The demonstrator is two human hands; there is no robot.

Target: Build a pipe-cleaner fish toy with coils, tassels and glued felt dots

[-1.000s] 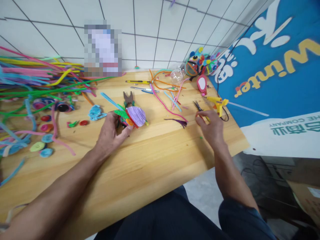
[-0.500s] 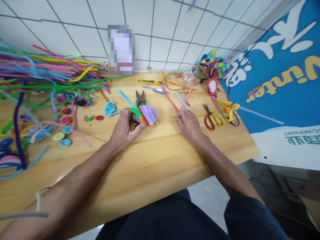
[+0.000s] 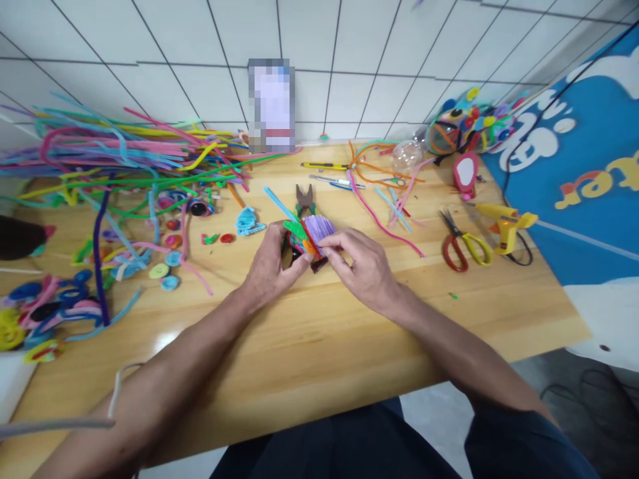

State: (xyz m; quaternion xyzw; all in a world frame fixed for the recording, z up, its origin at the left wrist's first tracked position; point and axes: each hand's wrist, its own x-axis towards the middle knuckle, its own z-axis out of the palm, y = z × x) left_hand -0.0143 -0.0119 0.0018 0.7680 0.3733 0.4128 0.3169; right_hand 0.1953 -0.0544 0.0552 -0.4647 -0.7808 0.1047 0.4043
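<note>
My left hand (image 3: 272,266) is wrapped round a small pipe-cleaner craft (image 3: 319,231) above the table. The craft has a ribbed purple part, a green leaf-like piece, and red and orange bits. My right hand (image 3: 362,263) is closed in a pinch against the edge of the purple part. Whatever lies between its fingertips is too small to make out. Just beyond the craft, pliers (image 3: 305,196) lie with jaws pointing away. A light blue pipe cleaner (image 3: 279,203) slants behind the left fingers. To the right of my hands lies a long pink pipe cleaner (image 3: 377,219).
Pipe cleaners (image 3: 134,150) are heaped at the back left. Coiled discs (image 3: 170,259) lie left of my hands. Scissors (image 3: 462,246) and a yellow glue gun (image 3: 509,226) lie right. A yellow cutter (image 3: 324,165) and clear balls (image 3: 407,156) are at the back.
My right hand has moved left from beside the pink pipe cleaner to the craft, uncovering the pink one's near end. The view has turned left; my left hand still holds the craft.
</note>
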